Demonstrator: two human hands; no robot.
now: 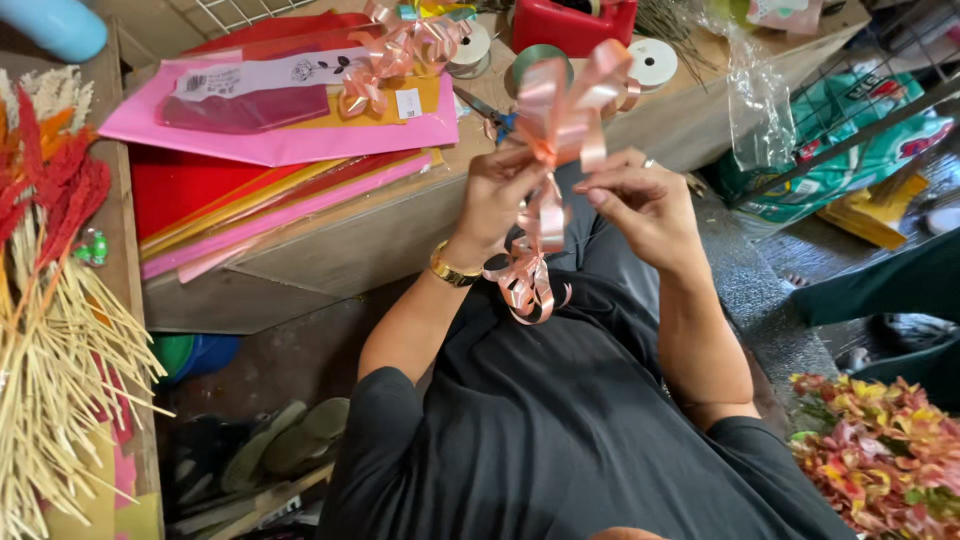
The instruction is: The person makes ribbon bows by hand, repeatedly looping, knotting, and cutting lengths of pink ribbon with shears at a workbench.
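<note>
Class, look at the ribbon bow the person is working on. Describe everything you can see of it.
The ribbon bow is shiny peach-pink, like glossy plastic gift ribbon. Several wide loops fan out at the top, and curled tails hang below, ending in ringlets near the person's black shirt. The left hand pinches it just under the loops; the right hand touches it from the other side. It is held upright before the wooden table.

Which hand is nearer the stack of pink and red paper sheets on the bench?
Left. The left hand pinches the peach ribbon bow just right of the paper sheets; the right hand is farther right.
</note>
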